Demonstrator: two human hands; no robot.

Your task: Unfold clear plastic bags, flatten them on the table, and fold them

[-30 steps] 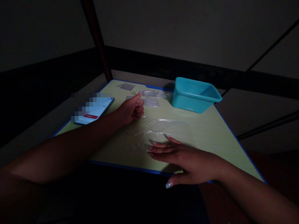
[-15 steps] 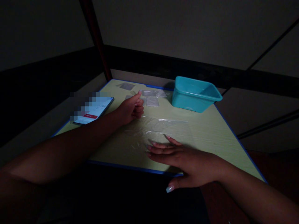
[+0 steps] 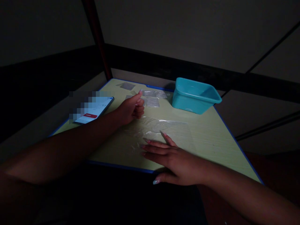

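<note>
A clear plastic sheet or bag (image 3: 173,126) lies flat on the pale table (image 3: 211,140). At its upper left edge my left hand (image 3: 132,109) rests with fingers curled and thumb pointing away; whether anything is inside the fist is hidden. My right hand (image 3: 166,156) is spread palm down over the near part of the plastic, fingers pointing left, its thumb over the table's front edge. Beyond my left hand lie small clear packets, one (image 3: 152,102) just right of the thumb and another (image 3: 127,86) near the far left corner.
A turquoise plastic basket (image 3: 195,97) stands at the far right of the table. A phone with a lit screen (image 3: 95,109) lies at the left edge, beside my left forearm. Blue edging runs around the tabletop, and dark panels rise behind it.
My right hand has slid a little to the left over the plastic, still spread. My left hand has stayed in place.
</note>
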